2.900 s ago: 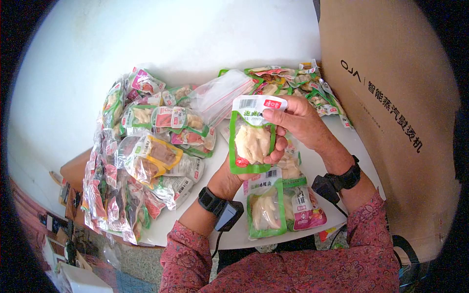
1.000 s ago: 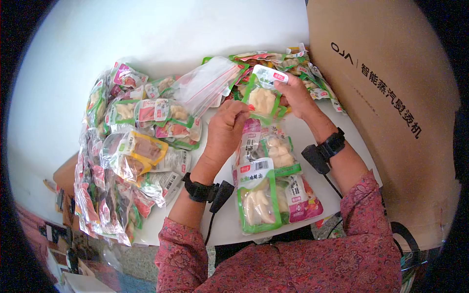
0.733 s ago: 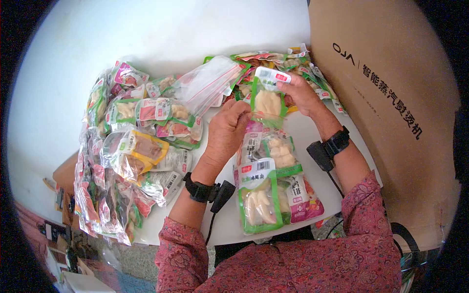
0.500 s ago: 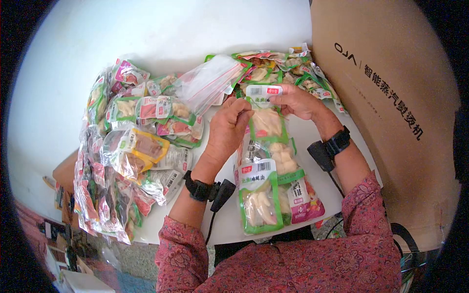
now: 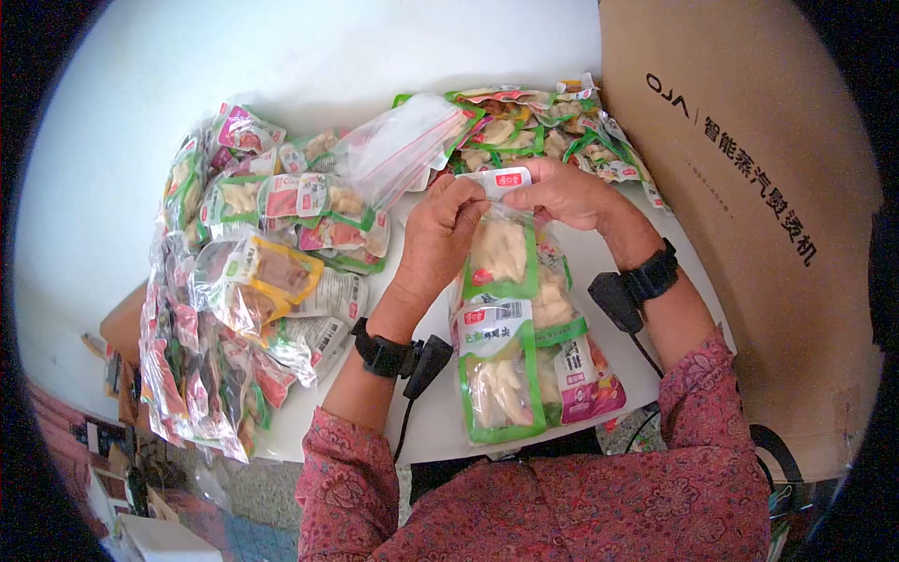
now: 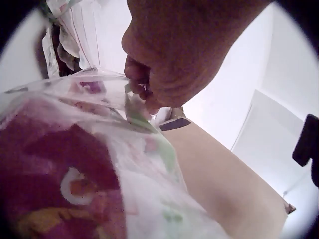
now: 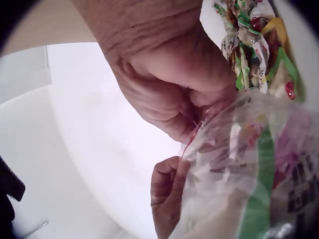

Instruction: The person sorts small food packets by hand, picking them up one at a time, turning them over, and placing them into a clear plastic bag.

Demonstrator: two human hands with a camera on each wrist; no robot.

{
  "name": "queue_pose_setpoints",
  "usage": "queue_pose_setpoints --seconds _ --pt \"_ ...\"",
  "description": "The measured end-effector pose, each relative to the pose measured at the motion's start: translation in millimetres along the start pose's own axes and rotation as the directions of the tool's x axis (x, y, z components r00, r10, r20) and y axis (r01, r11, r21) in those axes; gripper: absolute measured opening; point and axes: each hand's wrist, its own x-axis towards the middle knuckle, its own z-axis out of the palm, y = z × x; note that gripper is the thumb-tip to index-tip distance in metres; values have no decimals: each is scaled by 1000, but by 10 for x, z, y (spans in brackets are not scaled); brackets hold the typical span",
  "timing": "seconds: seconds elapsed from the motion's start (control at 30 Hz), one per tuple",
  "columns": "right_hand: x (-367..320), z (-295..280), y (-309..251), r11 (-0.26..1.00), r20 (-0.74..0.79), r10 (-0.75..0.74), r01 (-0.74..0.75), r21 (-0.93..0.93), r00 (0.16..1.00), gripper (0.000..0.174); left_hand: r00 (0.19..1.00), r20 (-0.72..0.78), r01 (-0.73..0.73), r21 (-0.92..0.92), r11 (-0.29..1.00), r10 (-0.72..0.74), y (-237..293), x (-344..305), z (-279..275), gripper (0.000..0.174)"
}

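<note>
a: hands?
b: left hand [image 5: 438, 229] and right hand [image 5: 562, 192] meet over the middle of the white table [image 5: 281, 56]. both pinch the top edge of one green-edged pouch [image 5: 501, 253], thumb and fingertips closed on its white header from either side.

a: wrist views agree?
b: yes. fingers curled tight on clear film in both. a thin red line runs at the right hand's pinch. cannot tell whether that film is the pouch itself or a bag round it.

a: where does the pouch lie?
b: lengthwise between the two forearms, pale food showing through. its lower end overlaps a stack of pouches [image 5: 501, 384] near the table's front edge. a pink pouch [image 5: 592, 389] sits at the stack's right side.

a: round about?
b: big heap of packets [image 5: 234, 290] on the left, spilling over the edge. clear zip bags [image 5: 403, 150] just beyond the left hand. more green packets [image 5: 543, 122] at the back, up against a cardboard box [image 5: 768, 234] on the right. black wrist straps [image 5: 379, 356] on both arms.
</note>
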Motion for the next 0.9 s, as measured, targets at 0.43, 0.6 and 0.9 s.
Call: queue_pose_setpoints --seconds 0.43,0.6,0.9 --pt "-121 104 -67 952 250 1 76 -297 968 53 995 -67 -75 -50 996 71 82 25 -46 10" --pt "-167 52 -148 849 369 123 95 -520 921 53 996 -20 -84 -23 996 84 133 42 -84 9" --pt "-210 -252 -265 659 -135 490 -468 -589 861 69 982 116 149 -7 989 -147 -194 -63 -57 24"
